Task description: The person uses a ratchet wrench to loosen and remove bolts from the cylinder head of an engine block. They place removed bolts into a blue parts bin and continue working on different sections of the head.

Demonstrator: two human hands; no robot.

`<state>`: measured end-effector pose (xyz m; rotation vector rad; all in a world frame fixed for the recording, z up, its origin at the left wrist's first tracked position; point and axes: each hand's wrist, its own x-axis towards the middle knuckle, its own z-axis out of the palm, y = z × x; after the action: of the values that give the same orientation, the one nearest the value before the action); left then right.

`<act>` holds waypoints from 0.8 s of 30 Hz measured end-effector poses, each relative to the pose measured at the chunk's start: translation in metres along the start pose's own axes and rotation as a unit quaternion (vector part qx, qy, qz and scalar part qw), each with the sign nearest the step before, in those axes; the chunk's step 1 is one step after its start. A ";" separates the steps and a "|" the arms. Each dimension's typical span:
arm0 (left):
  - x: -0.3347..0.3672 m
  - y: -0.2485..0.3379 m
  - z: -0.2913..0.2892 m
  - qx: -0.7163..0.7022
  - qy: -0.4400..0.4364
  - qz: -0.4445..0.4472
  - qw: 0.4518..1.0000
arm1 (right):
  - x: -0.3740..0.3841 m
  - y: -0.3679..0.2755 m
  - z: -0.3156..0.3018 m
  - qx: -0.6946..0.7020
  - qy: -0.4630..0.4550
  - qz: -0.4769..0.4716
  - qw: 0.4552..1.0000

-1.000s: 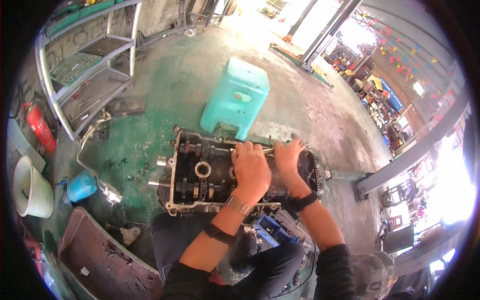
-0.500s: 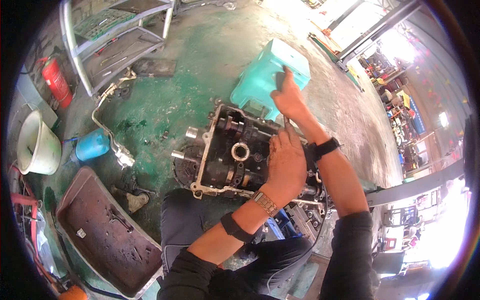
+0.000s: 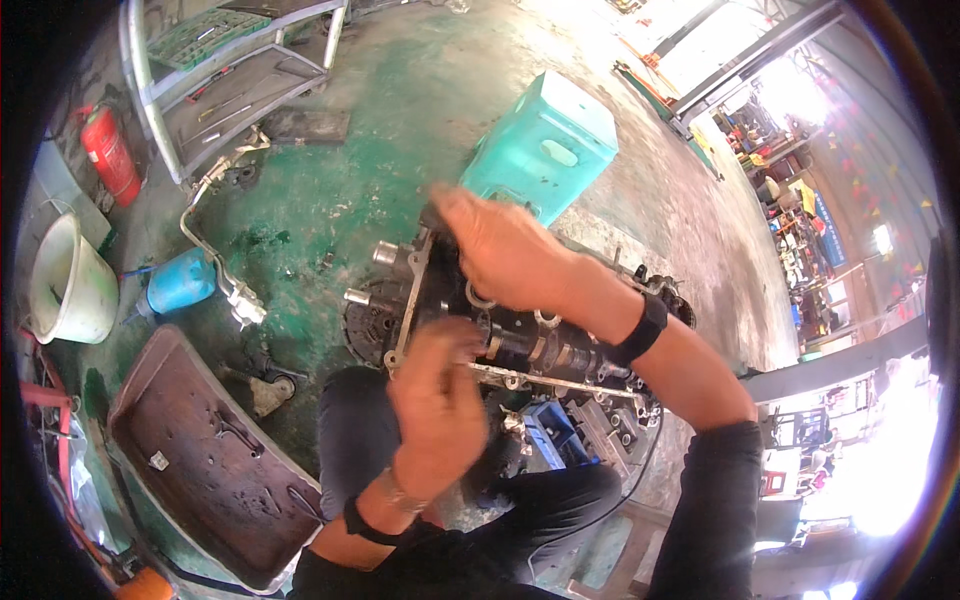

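Observation:
In front of my knees lies an engine block (image 3: 505,375), its open side up, with a shaft and journals showing inside. My right hand (image 3: 515,255) reaches across it to the far left corner; its fingertips are smeared by motion, so whether they grip anything does not show. Over the block's near left edge is my left hand (image 3: 437,410), blurred, with its fingers bent toward the inside. Both hands hide part of the block. Beyond it, a turquoise plastic stool (image 3: 545,150) stands on the floor.
A brown oily tray (image 3: 205,460) lies at left, near a white bucket (image 3: 75,285), a blue canister (image 3: 182,287) and a metal pipe (image 3: 205,235). A red fire extinguisher (image 3: 110,155) stands beside a metal shelf cart (image 3: 245,100). A blue bin (image 3: 553,435) sits by my legs.
My right hand has swung left from in front of the stool to the block's far left corner. My left hand has drawn back left and nearer, off the middle of the block.

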<state>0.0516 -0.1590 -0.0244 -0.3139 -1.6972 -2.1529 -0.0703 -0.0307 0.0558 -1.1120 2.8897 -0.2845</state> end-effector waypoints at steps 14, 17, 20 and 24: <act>0.065 -0.005 -0.062 -0.402 0.078 -0.255 0.876 | -0.138 -0.067 0.041 -0.091 0.137 -0.106 0.981; 0.075 -0.005 -0.051 -0.470 0.032 -0.285 0.835 | -0.169 -0.064 0.043 -0.091 0.166 -0.044 0.981; 0.078 0.000 -0.037 -0.487 -0.009 -0.292 0.823 | -0.194 -0.059 0.045 -0.066 0.201 0.006 0.977; 0.081 0.003 -0.018 -0.498 -0.032 -0.310 0.810 | -0.218 -0.046 0.053 0.009 0.251 0.036 0.967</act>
<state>-0.0189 -0.1892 0.0062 -0.0769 -0.5199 -3.4194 0.1275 0.0729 0.0045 -1.0546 3.3393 -0.6786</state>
